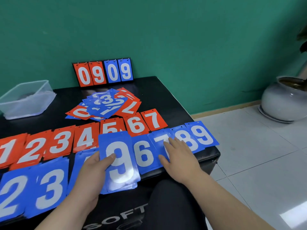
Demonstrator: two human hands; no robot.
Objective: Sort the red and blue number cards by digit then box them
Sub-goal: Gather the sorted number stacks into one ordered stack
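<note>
Pinching blue 9 card (120, 161) — left hand (93, 170), thumb on top.

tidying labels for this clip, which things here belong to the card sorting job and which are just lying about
Part of the job: blue 9 card pinched in the left hand; right hand flat on the blue 7 card; red row; blue row; unsorted pile; clear box.

Just lying about: 0909 flip scoreboard by the wall; white pot on the floor.
</note>
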